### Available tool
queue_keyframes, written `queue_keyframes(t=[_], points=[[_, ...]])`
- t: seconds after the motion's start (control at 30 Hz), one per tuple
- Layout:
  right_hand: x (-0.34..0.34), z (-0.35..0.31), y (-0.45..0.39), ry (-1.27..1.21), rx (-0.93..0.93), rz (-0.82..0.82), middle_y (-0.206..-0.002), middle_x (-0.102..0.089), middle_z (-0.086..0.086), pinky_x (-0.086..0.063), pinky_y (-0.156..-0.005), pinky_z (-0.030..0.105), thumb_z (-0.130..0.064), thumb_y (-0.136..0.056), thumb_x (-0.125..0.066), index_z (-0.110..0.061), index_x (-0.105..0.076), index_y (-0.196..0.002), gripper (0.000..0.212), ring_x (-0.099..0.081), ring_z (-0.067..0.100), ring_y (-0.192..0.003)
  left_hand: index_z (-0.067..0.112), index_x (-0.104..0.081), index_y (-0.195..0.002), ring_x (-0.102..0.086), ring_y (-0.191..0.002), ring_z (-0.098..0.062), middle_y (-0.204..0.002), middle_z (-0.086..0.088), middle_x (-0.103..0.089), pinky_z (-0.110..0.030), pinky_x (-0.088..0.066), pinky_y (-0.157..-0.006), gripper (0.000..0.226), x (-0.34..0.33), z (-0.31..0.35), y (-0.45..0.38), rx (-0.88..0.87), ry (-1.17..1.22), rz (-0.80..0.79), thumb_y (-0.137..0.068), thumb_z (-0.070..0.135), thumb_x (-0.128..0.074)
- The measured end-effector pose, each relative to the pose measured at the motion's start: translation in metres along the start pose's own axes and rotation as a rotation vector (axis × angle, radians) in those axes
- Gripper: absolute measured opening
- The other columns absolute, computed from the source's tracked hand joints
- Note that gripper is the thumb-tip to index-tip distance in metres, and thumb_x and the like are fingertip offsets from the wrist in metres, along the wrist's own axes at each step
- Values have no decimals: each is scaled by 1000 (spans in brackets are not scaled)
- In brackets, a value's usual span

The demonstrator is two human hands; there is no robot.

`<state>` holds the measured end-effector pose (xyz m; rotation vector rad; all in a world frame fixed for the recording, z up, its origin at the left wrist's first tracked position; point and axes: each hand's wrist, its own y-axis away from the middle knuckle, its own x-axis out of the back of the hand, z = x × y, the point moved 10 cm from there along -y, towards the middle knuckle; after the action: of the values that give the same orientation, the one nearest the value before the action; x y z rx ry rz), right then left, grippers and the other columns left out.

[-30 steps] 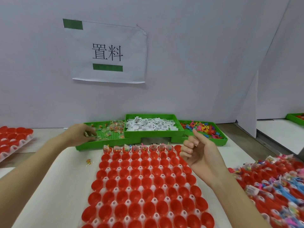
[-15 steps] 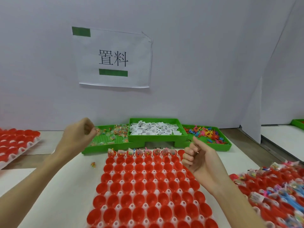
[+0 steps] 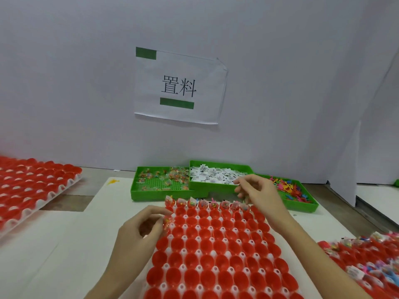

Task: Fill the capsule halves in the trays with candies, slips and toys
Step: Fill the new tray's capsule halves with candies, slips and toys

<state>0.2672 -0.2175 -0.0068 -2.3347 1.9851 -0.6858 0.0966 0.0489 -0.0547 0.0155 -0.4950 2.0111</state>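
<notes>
A white tray [image 3: 181, 267] of red capsule halves [image 3: 216, 255] lies in front of me. Its far row holds clear candy packets [image 3: 205, 203]; the other halves look empty. My left hand [image 3: 142, 229] pinches a candy packet [image 3: 167, 221] at the tray's left edge, by the second row. My right hand [image 3: 257, 195] hovers over the far row's right end with relaxed fingers, its fingertips at the front corner of the slip bin [image 3: 216, 175]. Nothing shows in it. Behind the tray, the candy bin [image 3: 159, 184] sits left and the toy bin [image 3: 291, 190] right.
Another tray of red halves [image 3: 32, 186] lies at the far left. A tray with filled halves [image 3: 367, 255] sits at the right edge. A paper sign [image 3: 179, 87] hangs on the white wall behind the bins. A small yellow bit [image 3: 113, 181] lies left of the candy bin.
My left hand came from the candy bin down to the tray's left edge with candy. My right hand uncurled and reached forward to the far row near the slip bin.
</notes>
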Motion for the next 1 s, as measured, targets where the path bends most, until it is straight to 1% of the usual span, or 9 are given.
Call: queue_keyframes(t=[0.1,0.17,0.27,0.4,0.53,0.67,0.77,0.9,1.0], points=[[-13,-8,-36,222,72,-32,-81,-76,-3,-52,-66,22,-16,-100,-61,-21,-77,-93,18,-70,8,-77,41,-74,-93,-72,-72,-14,-82,2,-75,-29,-59,-74,39,-3,-3,4,-7,-15,-20,-97,3,-64],[-24,-4,-60,367,51,-68,-87,-75,-6,-56,-76,30,-15,-100,-61,-24,-76,-96,18,-71,11,-83,42,-74,-93,-73,-71,-14,-81,1,-75,-30,-58,-74,38,-2,-2,4,-27,-23,-18,-96,4,-67],[-38,11,-90,480,-60,-109,-104,-76,6,-59,-88,38,-17,-99,-65,-14,-77,-106,14,-72,19,-83,43,-73,-91,-72,-71,-15,-80,0,-75,-29,-58,-73,40,-2,0,5,-48,-29,-2,-94,3,-68],[-56,24,-110,625,-120,-116,-113,-75,12,-45,-77,26,-28,-93,-74,-3,-76,-108,30,-63,16,-85,39,-76,-89,-71,-72,-15,-81,3,-74,-27,-57,-73,38,-4,2,7,-71,-31,-1,-93,2,-69],[-62,41,-113,684,-213,-100,-117,-74,13,-45,-74,25,-30,-88,-79,1,-74,-112,40,-69,22,-108,31,-77,-93,-71,-74,-16,-79,7,-73,-29,-57,-74,31,-4,7,8,-91,-32,0,-93,1,-69],[-60,44,-117,692,-238,-98,-129,-69,11,-49,-85,26,-26,-89,-77,0,-71,-119,40,-65,24,-118,31,-77,-92,-70,-75,-15,-79,9,-73,-24,-57,-72,31,-5,9,8,-105,-52,-1,-93,1,-69],[-52,45,-119,648,-210,-47,-127,-70,14,-51,-85,28,-22,-89,-78,3,-74,-116,37,-68,25,-114,30,-77,-93,-69,-76,-12,-80,11,-73,-19,-55,-71,30,-6,11,10,-110,-54,-5,-92,1,-70],[-45,43,-118,544,-160,5,-101,-77,13,-54,-83,32,-21,-89,-77,-2,-78,-95,19,-67,18,-83,31,-77,-94,-70,-77,-14,-82,11,-74,-19,-55,-72,25,-6,13,10,-104,-42,-9,-93,6,-71],[-41,40,-115,483,-122,13,-101,-76,11,-51,-80,30,-23,-92,-76,-4,-77,-97,19,-66,18,-82,33,-76,-94,-71,-78,-14,-83,11,-75,-21,-56,-73,23,-4,14,10,-101,-42,-8,-92,11,-73]])
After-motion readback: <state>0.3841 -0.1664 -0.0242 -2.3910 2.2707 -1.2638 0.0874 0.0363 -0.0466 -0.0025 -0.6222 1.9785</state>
